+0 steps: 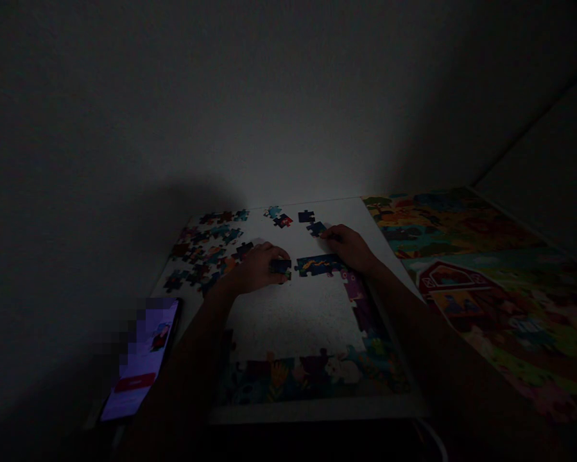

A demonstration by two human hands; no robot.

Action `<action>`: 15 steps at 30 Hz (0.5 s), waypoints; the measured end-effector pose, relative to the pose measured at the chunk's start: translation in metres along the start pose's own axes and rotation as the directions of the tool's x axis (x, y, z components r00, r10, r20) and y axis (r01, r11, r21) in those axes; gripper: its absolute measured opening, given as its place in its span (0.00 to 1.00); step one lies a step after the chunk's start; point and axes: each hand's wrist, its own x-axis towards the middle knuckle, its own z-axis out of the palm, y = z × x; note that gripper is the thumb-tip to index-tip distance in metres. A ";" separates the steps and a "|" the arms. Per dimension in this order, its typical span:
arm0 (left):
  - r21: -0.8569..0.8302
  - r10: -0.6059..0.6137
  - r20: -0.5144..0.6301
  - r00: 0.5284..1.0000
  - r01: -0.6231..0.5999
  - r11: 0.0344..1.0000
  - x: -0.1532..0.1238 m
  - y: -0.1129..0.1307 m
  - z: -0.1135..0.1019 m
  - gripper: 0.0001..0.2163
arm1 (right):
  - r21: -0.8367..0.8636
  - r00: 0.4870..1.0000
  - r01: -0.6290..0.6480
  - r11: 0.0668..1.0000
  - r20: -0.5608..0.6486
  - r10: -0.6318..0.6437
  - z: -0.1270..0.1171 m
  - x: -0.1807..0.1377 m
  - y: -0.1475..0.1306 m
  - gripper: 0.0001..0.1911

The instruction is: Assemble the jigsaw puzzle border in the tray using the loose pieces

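Observation:
My left hand [262, 266] grips a dark puzzle piece [281, 267] between thumb and fingers, just left of a joined strip of puzzle pieces [314, 264]. A small gap separates that piece from the strip. My right hand [348, 247] is closed at the fingertips by another dark blue puzzle piece [316, 228], touching its right edge. The strip runs under the right hand and meets the right side of a partly joined puzzle border [360, 308]. The border's bottom row [312, 372] shows animals and plants.
Loose puzzle pieces [211, 250] crowd the white table's left side. Two pieces [282, 220] lie at the back, near a single dark piece [306, 216]. A lit phone [144, 359] lies at left. Finished farm and animal pictures [490, 321] cover the right. A wall stands behind.

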 end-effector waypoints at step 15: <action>0.026 -0.018 -0.058 0.998 0.019 0.999 0.005 0.002 0.015 0.17 | 0.020 0.999 0.050 0.999 -0.022 -0.050 0.004 0.003 0.009 0.12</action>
